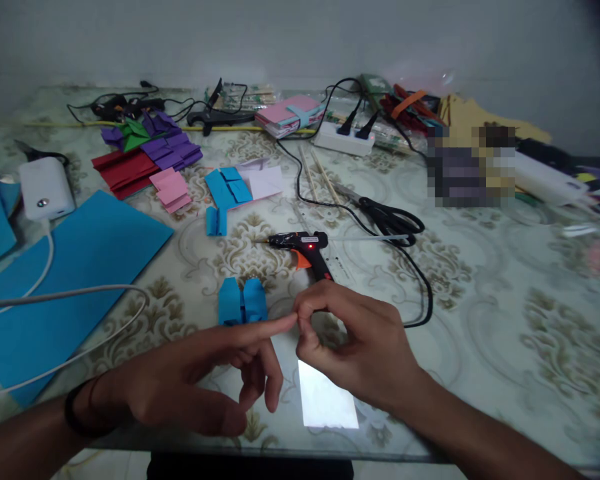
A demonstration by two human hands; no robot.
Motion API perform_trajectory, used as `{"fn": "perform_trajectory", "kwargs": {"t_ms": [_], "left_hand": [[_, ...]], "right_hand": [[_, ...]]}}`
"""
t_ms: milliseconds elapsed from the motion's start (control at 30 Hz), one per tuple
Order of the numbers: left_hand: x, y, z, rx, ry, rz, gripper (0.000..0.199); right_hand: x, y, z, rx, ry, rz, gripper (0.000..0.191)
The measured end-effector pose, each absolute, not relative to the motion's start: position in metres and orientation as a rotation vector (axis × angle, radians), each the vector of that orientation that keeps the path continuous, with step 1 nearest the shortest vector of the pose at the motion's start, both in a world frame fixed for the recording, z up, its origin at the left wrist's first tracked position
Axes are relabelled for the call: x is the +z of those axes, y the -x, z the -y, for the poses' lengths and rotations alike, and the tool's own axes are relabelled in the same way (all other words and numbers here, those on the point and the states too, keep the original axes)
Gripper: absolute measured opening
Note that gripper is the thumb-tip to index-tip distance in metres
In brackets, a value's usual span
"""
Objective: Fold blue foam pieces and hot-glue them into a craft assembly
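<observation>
My left hand (200, 373) hovers over the near table with its index finger stretched out and the other fingers loosely bent apart, holding nothing. At that fingertip, my right hand (347, 333) pinches thumb and index finger together; anything between them is too small to make out. Just beyond the left hand lies a folded blue paper piece (243, 300), partly covered by it. A black hot glue gun (300, 243) with an orange trigger and a lit red light rests on its side past my right hand, a clear glue stick (375, 237) protruding from its rear.
Black scissors (390, 217) and wooden sticks (323, 175) lie behind the glue gun. Blue sheets (95, 260) and a white power bank (46, 189) with its cable occupy the left. Folded colored papers (125, 167) and a white power strip (343, 138) stand farther back.
</observation>
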State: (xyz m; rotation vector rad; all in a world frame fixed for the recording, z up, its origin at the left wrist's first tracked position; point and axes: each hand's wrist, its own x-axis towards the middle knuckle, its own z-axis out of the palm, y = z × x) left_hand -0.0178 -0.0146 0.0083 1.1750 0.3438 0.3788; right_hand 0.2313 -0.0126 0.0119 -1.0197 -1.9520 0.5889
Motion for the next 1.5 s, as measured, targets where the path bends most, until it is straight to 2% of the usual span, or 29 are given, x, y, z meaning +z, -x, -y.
{"fn": "perform_trajectory", "kwargs": {"t_ms": [333,567,767,1033,1500], "left_hand": [[0.011,0.019,0.012,0.396,-1.129,-0.35,0.074],[0.012,0.018,0.011,0.4,-1.096,-0.322,0.075],[0.011,0.015,0.01,0.449,-1.014,-0.314,0.074],[0.014,0.015,0.005,0.475,-0.917,-0.29,0.067],[0.006,0.012,0.003,0.448,-0.967,-0.26,0.066]], "right_hand": [[0.014,-0.233,0.012,0.972,1.051,1.769,0.016],[0.013,-0.234,0.012,1.034,1.058,1.72,0.016],[0.012,-0.235,0.012,0.976,1.049,1.738,0.015],[0.014,-0.237,0.008,0.678,0.833,1.869,0.016],[0.015,-0.241,0.006,0.547,0.943,2.018,0.011]]}}
